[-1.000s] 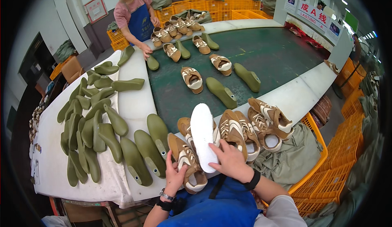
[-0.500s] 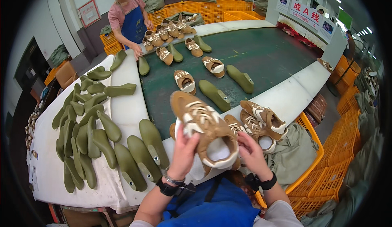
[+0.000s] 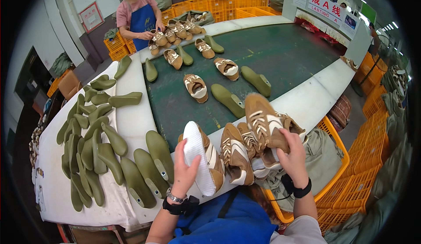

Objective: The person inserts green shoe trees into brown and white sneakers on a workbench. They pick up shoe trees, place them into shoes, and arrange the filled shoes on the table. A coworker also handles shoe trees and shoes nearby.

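Note:
My right hand (image 3: 294, 156) grips a brown-and-white lace-up sneaker (image 3: 263, 123) at its heel opening, toe pointing away, above other shoes at the table's front edge. My left hand (image 3: 186, 168) has thumb and fingers spread beside the white ribbed sole (image 3: 196, 156) of another brown sneaker, tipped on its side; its fingertips appear to touch that sole. Between both hands stands a brown sneaker with a white stripe (image 3: 235, 154). Another laced shoe (image 3: 248, 139) is partly hidden behind the held one.
Olive shoe lasts (image 3: 115, 161) crowd the white tabletop at left. Lasts and sneakers (image 3: 196, 88) stand in pairs on the green surface (image 3: 280, 55). An orange crate (image 3: 340, 143) with grey cloth is at right. Across the table, a person in a blue apron (image 3: 143, 26) handles shoes.
The sneaker held in both hands has moved right and is now in my right hand alone. My left hand has let go and moved to the tipped shoe. The other person's hand left a last.

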